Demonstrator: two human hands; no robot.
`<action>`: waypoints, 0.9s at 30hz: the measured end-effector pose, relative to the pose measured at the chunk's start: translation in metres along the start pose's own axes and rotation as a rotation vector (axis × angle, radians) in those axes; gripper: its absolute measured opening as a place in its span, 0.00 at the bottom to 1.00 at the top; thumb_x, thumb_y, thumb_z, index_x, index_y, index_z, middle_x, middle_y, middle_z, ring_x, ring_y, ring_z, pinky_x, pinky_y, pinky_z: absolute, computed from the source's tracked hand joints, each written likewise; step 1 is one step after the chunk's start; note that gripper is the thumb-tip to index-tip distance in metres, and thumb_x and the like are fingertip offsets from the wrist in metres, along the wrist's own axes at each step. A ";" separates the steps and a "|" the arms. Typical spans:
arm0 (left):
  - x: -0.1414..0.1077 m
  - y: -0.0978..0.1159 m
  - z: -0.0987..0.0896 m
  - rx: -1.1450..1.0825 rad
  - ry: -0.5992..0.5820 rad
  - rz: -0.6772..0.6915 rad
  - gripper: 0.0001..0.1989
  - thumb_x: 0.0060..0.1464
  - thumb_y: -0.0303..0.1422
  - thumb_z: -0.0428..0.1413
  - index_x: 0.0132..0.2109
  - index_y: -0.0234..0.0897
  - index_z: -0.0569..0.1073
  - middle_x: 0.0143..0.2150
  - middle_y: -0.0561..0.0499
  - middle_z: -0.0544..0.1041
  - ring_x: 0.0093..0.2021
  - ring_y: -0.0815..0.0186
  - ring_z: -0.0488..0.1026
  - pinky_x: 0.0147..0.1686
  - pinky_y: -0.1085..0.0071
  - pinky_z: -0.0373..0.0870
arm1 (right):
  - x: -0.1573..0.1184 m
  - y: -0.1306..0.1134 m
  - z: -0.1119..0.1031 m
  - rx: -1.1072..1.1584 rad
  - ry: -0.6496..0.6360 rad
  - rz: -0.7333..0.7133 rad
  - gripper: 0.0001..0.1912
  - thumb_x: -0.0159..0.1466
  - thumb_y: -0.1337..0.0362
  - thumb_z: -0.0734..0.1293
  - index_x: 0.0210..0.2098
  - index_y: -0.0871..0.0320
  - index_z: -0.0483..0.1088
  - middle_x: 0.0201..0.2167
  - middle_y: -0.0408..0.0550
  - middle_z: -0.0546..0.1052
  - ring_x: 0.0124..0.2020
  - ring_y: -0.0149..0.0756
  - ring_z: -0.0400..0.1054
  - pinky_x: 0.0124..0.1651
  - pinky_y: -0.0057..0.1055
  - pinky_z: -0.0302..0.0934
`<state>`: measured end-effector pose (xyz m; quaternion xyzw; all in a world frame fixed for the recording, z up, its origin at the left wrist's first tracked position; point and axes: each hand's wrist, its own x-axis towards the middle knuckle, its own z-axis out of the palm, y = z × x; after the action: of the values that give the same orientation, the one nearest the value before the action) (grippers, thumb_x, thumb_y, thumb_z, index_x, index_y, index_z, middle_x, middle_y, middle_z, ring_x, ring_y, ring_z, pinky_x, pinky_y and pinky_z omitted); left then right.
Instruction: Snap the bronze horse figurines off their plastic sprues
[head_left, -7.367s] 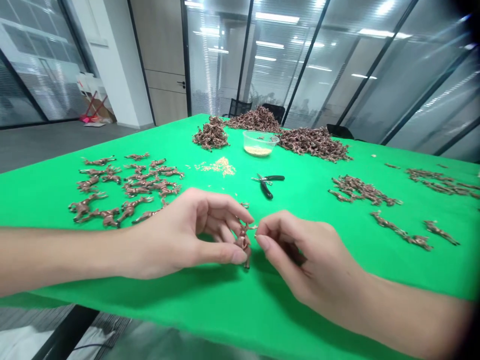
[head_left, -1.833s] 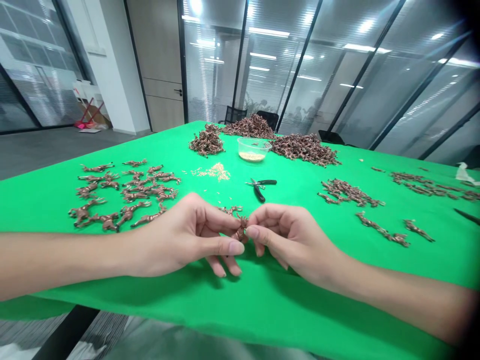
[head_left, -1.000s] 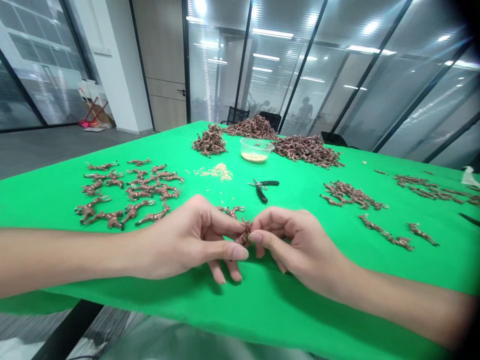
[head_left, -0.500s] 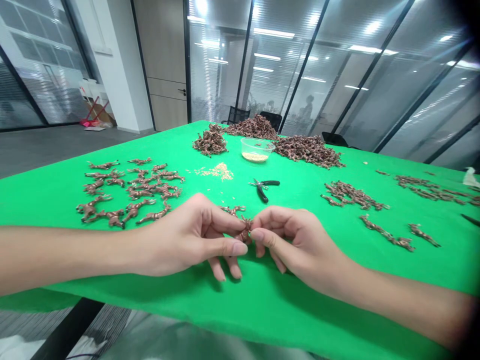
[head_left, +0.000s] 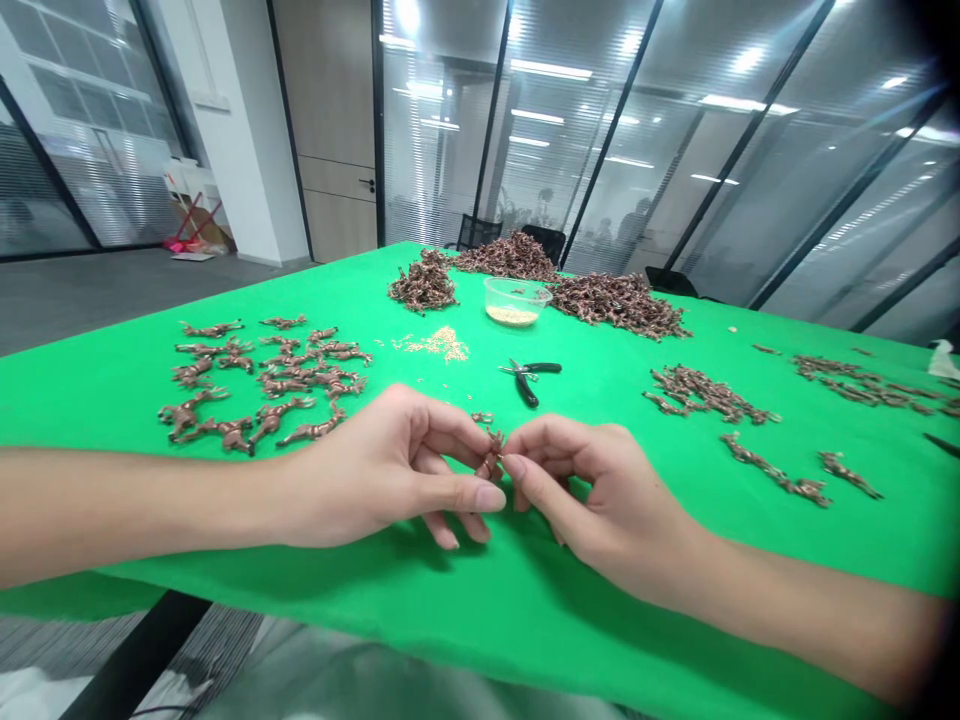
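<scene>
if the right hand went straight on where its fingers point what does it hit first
The right hand meets the small brown animal figurine first, at its fingertips, then the left hand; depth is unclear.

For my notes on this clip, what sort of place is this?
Likely a glass-walled office used as a workroom: a green-covered table holds heaps of small brown animal figures and pliers.

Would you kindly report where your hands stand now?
Left hand and right hand pinching a brown animal figurine. A small brown piece lies just beyond.
</scene>
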<state>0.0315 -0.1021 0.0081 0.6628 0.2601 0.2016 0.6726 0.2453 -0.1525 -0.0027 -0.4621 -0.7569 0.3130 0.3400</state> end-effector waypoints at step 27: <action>0.002 -0.002 0.000 0.029 0.074 -0.067 0.17 0.46 0.34 0.72 0.39 0.32 0.75 0.30 0.48 0.83 0.28 0.65 0.81 0.28 0.78 0.77 | -0.002 0.004 0.003 -0.190 0.037 -0.095 0.08 0.71 0.62 0.61 0.37 0.57 0.69 0.22 0.43 0.73 0.20 0.29 0.61 0.22 0.29 0.51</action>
<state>0.0330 -0.1009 0.0060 0.6554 0.3097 0.1994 0.6594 0.2449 -0.1536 -0.0079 -0.4616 -0.7979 0.2147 0.3228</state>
